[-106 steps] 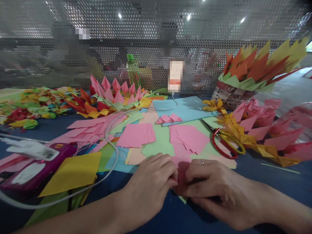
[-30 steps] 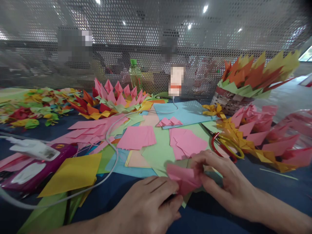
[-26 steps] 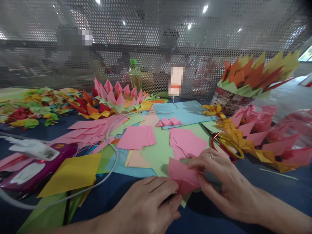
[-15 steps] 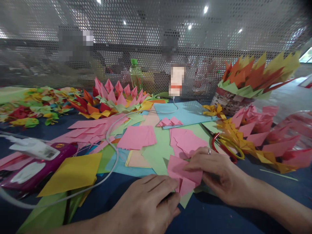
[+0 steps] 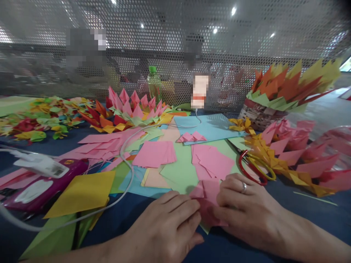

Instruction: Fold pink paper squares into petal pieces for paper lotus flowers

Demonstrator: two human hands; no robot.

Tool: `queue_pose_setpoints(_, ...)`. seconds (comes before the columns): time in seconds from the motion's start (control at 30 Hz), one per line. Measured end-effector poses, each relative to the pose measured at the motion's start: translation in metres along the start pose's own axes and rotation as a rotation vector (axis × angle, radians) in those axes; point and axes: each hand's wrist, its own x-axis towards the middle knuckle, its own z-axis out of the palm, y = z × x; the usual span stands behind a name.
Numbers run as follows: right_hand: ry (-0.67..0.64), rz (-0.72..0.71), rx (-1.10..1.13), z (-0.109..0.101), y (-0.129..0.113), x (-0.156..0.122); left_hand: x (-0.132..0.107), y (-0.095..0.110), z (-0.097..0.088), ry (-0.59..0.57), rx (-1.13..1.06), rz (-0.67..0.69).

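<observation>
Between my two hands is a partly folded pink paper sheet [image 5: 210,190] just above the table, with green paper showing under its lower edge. My left hand [image 5: 171,219] has its fingers curled against the sheet's left edge. Fingers of my right hand [image 5: 244,208], one wearing a silver ring, pinch its right side; the thumb is partly hidden. Just beyond lie a fanned stack of pink paper pieces [image 5: 214,162] and a second pink stack [image 5: 156,153]. Small folded pink points [image 5: 192,137] rest on light blue paper [image 5: 214,122].
Red-and-yellow scissors [image 5: 252,166] lie right of the stacks. A magenta power strip [image 5: 41,193] with a white charger sits left, its white cable [image 5: 128,179] crossing the papers. Behind stand a green-capped bottle [image 5: 154,84], folded paper flowers [image 5: 134,104] and a perforated metal screen [image 5: 123,40].
The pink sheet has turned and come nearer, showing different folds. My right hand has shifted its grip, fingers more curled. My left hand has barely moved.
</observation>
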Motion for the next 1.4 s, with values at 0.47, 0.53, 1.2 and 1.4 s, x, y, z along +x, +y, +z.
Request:
queue_pose_setpoints(0.47,-0.080,0.306,0.683,-0.003,0.025,0.008,0.000,-0.001,-0.001,-0.036,0.001,0.034)
queue_pose_setpoints(0.53,-0.071,0.373,0.637,-0.001,0.021,0.007,-0.001,0.002,-0.003,-0.056,-0.003,0.028)
queue_pose_setpoints(1.2,-0.010,0.598,0.440,0.004,-0.004,0.012,0.001,0.004,-0.003,-0.105,0.014,0.031)
queue_pose_setpoints(1.4,-0.013,0.586,0.438,0.003,-0.005,0.013,0.001,0.005,-0.004,-0.114,0.023,0.031)
